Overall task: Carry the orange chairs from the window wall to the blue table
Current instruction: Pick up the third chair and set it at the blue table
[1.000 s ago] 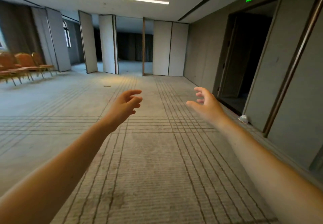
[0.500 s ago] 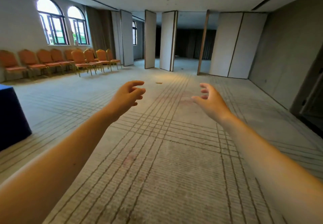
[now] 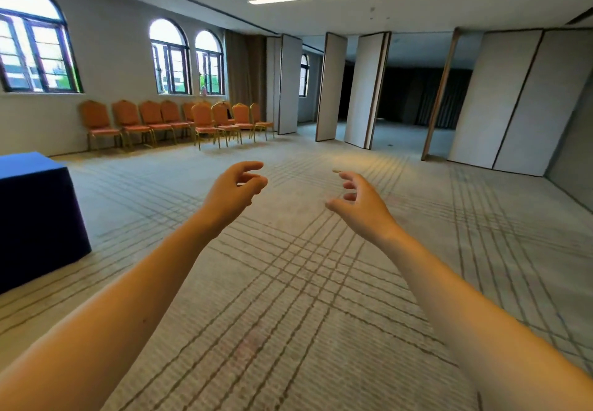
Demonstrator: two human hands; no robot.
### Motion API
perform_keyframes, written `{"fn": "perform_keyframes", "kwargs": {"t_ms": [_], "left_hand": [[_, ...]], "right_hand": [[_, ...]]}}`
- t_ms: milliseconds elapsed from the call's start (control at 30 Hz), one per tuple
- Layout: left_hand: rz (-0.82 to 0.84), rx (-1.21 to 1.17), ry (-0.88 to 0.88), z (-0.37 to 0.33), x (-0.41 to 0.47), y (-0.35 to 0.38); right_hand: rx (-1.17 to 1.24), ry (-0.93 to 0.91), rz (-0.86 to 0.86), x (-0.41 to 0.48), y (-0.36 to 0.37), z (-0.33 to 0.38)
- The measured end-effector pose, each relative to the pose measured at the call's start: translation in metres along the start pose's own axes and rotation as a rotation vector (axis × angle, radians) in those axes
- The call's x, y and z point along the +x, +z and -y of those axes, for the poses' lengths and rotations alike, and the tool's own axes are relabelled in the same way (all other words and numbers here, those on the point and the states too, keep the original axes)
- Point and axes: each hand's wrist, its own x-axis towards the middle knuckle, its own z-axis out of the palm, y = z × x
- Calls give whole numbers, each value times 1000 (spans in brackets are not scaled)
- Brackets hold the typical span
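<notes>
My left grip (image 3: 234, 191) and right grip (image 3: 362, 205) hang out front, fingers loosely curled, holding nothing. The orange chairs (image 3: 179, 120) stand under the windows, well apart from the blue bench (image 3: 32, 166). Next, I think, I walk over and grab one.

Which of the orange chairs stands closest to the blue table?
The chair at the left end of the row along the window wall; all the others stand further right, away from the blue table.
</notes>
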Motion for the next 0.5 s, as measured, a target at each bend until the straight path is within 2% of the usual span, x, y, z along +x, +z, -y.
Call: {"fn": "perform_keyframes", "kwargs": {"t_ms": [367, 500], "left_hand": [[41, 37, -63, 61, 248, 96], [2, 64, -73, 90, 340, 126]], "right_hand": [[-5, -24, 21, 255, -20, -112], [21, -59, 36, 360, -18, -162]]}}
